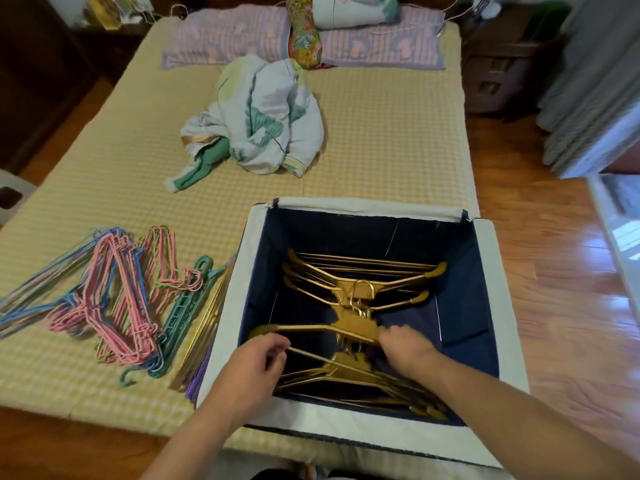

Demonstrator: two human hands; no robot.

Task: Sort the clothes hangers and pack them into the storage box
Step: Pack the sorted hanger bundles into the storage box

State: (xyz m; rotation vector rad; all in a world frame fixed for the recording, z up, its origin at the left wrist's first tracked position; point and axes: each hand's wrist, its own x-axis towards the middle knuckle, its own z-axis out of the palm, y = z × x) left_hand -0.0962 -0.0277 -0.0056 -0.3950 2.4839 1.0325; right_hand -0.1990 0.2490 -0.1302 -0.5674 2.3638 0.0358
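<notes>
A storage box (491, 306) with a dark blue lining is seen open at the foot of a bed (381, 140), toward 5 o'clock in the view. Gold hangers (360, 289) are stacked inside it. A thin gold hanger bar (308, 355) is pinched by the left hand (254, 362) at the box's 7 o'clock corner, while the neck of the top hanger (356, 325) is gripped by the curled fingers of the right hand (405, 346). A heap of pink, blue and green hangers (114, 299) is spread on the bed at 9 o'clock of the box. A crumpled quilt (266, 123) lies at 12 o'clock, with pillows (221, 36) beyond it.
</notes>
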